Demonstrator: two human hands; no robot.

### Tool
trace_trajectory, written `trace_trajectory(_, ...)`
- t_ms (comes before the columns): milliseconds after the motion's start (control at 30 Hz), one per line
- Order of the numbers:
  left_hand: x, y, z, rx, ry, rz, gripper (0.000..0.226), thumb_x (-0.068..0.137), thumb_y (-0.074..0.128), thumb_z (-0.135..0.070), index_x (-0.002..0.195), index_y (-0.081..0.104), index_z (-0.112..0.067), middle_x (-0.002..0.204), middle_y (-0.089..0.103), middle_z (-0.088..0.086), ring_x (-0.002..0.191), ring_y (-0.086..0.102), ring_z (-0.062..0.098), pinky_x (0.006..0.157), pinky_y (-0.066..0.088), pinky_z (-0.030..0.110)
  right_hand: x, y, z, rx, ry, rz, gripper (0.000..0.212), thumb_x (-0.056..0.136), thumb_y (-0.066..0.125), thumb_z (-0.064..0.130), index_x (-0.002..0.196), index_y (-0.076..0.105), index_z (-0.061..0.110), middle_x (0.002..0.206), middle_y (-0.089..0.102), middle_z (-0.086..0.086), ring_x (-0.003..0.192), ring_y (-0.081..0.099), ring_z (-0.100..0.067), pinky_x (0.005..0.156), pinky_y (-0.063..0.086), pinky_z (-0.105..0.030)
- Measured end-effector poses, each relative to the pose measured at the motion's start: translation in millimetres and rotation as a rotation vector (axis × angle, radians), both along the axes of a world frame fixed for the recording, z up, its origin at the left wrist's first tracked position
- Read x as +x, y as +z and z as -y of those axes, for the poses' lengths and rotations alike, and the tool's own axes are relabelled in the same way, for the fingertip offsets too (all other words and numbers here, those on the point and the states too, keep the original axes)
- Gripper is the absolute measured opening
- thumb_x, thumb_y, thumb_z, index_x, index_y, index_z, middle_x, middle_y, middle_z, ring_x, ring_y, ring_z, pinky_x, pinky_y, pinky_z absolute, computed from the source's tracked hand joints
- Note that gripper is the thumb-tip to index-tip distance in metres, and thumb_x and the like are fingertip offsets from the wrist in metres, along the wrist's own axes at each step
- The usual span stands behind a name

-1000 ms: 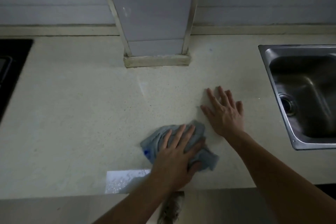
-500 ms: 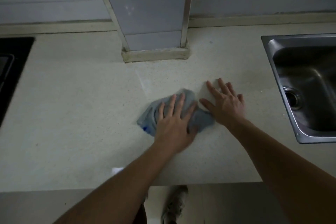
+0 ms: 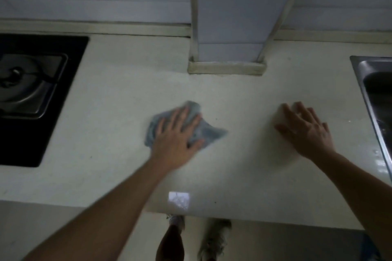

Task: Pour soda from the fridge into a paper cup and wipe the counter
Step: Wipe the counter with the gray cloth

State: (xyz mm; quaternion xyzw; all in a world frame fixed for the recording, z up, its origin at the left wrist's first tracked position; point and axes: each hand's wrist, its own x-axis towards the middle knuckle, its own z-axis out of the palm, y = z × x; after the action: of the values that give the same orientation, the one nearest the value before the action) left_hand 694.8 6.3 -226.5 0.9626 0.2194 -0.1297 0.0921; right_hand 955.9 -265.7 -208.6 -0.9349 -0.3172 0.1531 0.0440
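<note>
A crumpled grey cloth [image 3: 209,131] lies on the pale counter [image 3: 118,101], a little left of the middle. My left hand [image 3: 176,140] presses flat on top of it, fingers spread, covering much of it. My right hand [image 3: 305,131] rests flat on the bare counter to the right, fingers apart, holding nothing, well clear of the cloth. No soda or paper cup is in view.
A black gas hob [image 3: 31,95] with a metal burner is set into the counter at the left. A steel sink [image 3: 373,99] sits at the right edge. A square pillar [image 3: 229,27] meets the counter at the back. My feet show below the counter's front edge.
My left hand has slid the cloth away from my right hand, leftward across the counter, leaving a wide gap between them. The view has shifted left, bringing the hob into sight.
</note>
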Motion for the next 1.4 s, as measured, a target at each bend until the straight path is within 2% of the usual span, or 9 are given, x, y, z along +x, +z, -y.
trace_trajectory(200, -88.5, 1.7, -23.5, 0.052, 0.225, 0.054, 0.074, 0.096, 0.020, -0.068, 0.160, 0.006, -0.035, 0.169, 0.005, 0.003, 0.155, 0.011, 0.028, 0.121, 0.011, 0.055, -32.7, 10.3, -48.2, -0.009, 0.042, 0.032, 0.077, 0.087, 0.027, 0.070, 0.155, 0.016, 0.036, 0.165, 0.010, 0.000, 0.150, 0.011, -0.028, 0.116, 0.018, -0.059)
trace_trajectory(367, -159.3, 2.1, -25.7, 0.021, 0.279, 0.052, 0.073, 0.094, 0.019, -0.071, 0.159, 0.009, -0.039, 0.169, 0.004, -0.001, 0.155, 0.009, 0.024, 0.121, 0.010, 0.054, -75.5, 0.2, -116.3, 0.060, 0.144, -0.062, 0.079, 0.088, 0.018, 0.077, 0.156, 0.008, 0.037, 0.165, 0.003, -0.001, 0.151, 0.003, -0.027, 0.120, 0.011, -0.053)
trace_trajectory(567, -147.5, 1.5, -79.9, 0.075, 0.535, 0.019, 0.076, 0.091, 0.014, -0.067, 0.160, 0.008, -0.036, 0.169, 0.004, 0.007, 0.154, 0.009, 0.032, 0.120, 0.011, 0.059, -79.4, -8.9, -118.0, 0.050, 0.135, -0.072, 0.077, 0.089, 0.020, 0.076, 0.155, 0.006, 0.039, 0.165, 0.000, 0.001, 0.151, -0.002, -0.027, 0.120, 0.009, -0.053)
trace_trajectory(700, -153.4, 6.7, -7.1, 0.027, 0.383, -0.004, 0.074, 0.096, 0.014, -0.070, 0.158, -0.009, -0.037, 0.169, -0.012, 0.007, 0.155, -0.006, 0.031, 0.121, 0.003, 0.057, -81.2, -6.1, -119.8, 0.069, 0.113, -0.100, 0.079, 0.085, 0.020, 0.075, 0.155, 0.007, 0.040, 0.166, -0.002, 0.001, 0.151, -0.005, -0.026, 0.120, 0.008, -0.055)
trace_trajectory(800, -156.3, 8.1, 30.9, 0.005, 0.310, 0.023, 0.077, 0.095, 0.017, -0.073, 0.160, 0.005, -0.034, 0.170, 0.000, 0.006, 0.155, 0.002, 0.029, 0.120, 0.006, 0.054, -81.8, -9.2, -118.2, 0.079, 0.112, -0.088, 0.080, 0.087, 0.015, 0.079, 0.155, 0.007, 0.039, 0.165, -0.002, 0.000, 0.151, -0.005, -0.027, 0.120, 0.006, -0.055)
trace_trajectory(967, -107.1, 0.1, -49.9, 0.040, 0.145, -0.012, 0.081, 0.088, 0.004, -0.081, 0.154, -0.020, -0.042, 0.164, -0.028, -0.001, 0.154, -0.016, 0.024, 0.122, -0.007, 0.051, -81.9, -10.4, -118.5, 0.094, 0.110, -0.092, 0.079, 0.087, 0.018, 0.077, 0.155, 0.008, 0.038, 0.165, -0.004, -0.001, 0.151, -0.008, -0.026, 0.120, 0.004, -0.056)
trace_trajectory(1167, 11.5, 1.0, -100.0, 0.013, 0.232, -0.047, 0.080, 0.095, 0.018, -0.074, 0.155, -0.021, -0.038, 0.165, -0.027, 0.003, 0.153, -0.019, 0.027, 0.122, -0.008, 0.054, -85.9, -11.3, -122.0, 0.087, 0.072, -0.047, 0.077, 0.086, 0.015, 0.075, 0.155, 0.010, 0.039, 0.165, 0.000, 0.001, 0.151, -0.004, -0.024, 0.121, 0.006, -0.052)
trace_trajectory(1300, 45.1, 7.6, -36.8, -0.017, 0.011, 0.010, 0.088, 0.092, 0.028, -0.075, 0.155, -0.021, -0.037, 0.164, -0.029, 0.005, 0.152, -0.022, 0.030, 0.119, -0.013, 0.055, -70.0, 1.0, -118.3, 0.075, 0.139, -0.074, 0.070, 0.091, 0.030, 0.071, 0.153, 0.021, 0.040, 0.164, 0.014, 0.002, 0.148, 0.016, -0.027, 0.114, 0.025, -0.050)
trace_trajectory(1400, 38.2, 7.9, 14.5, -0.084, -0.154, 0.037, 0.087, 0.091, 0.033, -0.074, 0.158, -0.011, -0.037, 0.166, -0.025, 0.002, 0.152, -0.023, 0.027, 0.123, -0.006, 0.056, -50.4, 13.9, -97.8, 0.200, 0.080, -0.057, 0.059, 0.094, 0.038, 0.051, 0.147, 0.040, 0.025, 0.154, 0.038, -0.008, 0.133, 0.044, -0.033, 0.103, 0.043, -0.050)
